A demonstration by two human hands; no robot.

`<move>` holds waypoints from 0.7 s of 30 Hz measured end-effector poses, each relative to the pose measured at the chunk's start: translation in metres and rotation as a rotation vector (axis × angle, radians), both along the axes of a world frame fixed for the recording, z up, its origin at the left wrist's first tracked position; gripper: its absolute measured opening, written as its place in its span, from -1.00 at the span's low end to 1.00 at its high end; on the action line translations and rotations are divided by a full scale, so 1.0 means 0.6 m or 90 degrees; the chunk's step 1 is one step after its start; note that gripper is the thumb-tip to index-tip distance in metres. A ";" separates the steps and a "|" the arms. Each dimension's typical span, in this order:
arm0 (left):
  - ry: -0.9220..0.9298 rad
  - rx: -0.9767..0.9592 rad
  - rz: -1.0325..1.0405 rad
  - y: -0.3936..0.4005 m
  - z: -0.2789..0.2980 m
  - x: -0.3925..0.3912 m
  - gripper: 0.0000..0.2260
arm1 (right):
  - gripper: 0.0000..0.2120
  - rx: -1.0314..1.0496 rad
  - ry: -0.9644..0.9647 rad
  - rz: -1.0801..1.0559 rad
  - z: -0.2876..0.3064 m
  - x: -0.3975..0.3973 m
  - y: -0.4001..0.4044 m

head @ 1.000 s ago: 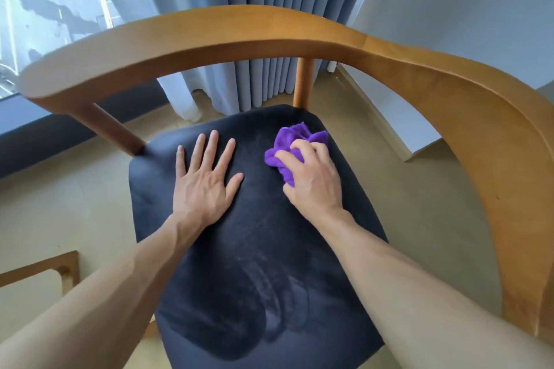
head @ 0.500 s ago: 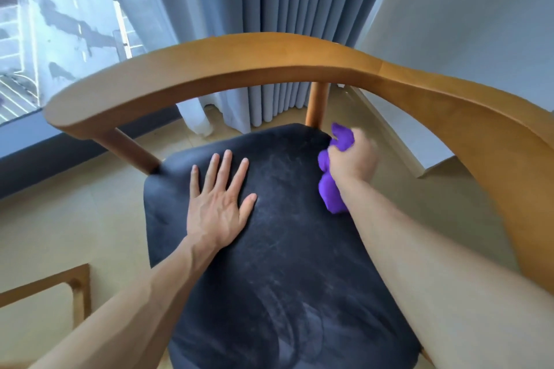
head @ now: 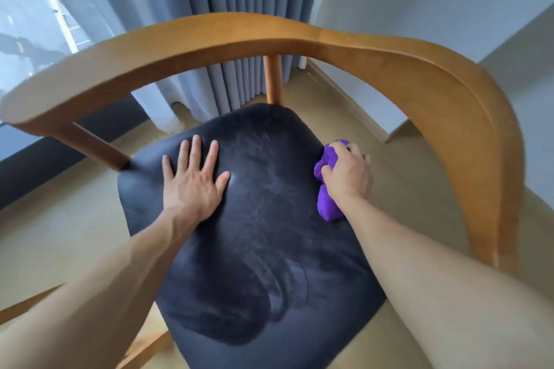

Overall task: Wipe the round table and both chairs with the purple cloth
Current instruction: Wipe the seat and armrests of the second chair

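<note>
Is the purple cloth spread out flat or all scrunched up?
Scrunched up. The purple cloth is bunched into a lump in the right hand at the right edge of the chair seat, bulging out above and below the hand.

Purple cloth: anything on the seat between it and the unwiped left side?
Only the left hand, lying flat with its fingers spread on the dark seat. The purple cloth is bunched in the right hand at the seat's right edge. Nothing else lies on the seat.
</note>
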State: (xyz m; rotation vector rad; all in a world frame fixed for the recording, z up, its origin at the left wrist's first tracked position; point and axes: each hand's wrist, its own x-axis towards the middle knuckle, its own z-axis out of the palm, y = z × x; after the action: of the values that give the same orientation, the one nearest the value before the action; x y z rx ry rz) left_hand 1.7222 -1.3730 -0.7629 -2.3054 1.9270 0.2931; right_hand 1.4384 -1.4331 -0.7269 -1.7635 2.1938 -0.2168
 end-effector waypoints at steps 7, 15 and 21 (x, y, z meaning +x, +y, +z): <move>0.057 0.143 -0.038 -0.023 0.060 0.027 -0.26 | -0.57 0.100 0.138 -0.165 0.020 -0.064 0.220; 0.043 0.181 -0.098 0.091 0.071 0.001 -0.22 | -0.57 0.095 0.015 -0.232 0.062 0.078 0.274; 0.339 0.076 0.025 0.080 0.107 -0.005 -0.54 | -0.60 -0.006 -0.377 -0.054 0.068 0.221 0.265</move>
State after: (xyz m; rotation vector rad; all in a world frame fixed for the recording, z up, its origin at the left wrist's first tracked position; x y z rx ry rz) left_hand 1.7194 -1.3249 -0.6988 -2.3533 1.9971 1.0904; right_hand 1.5713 -1.2740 -0.6861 -1.3768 1.8282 -0.6741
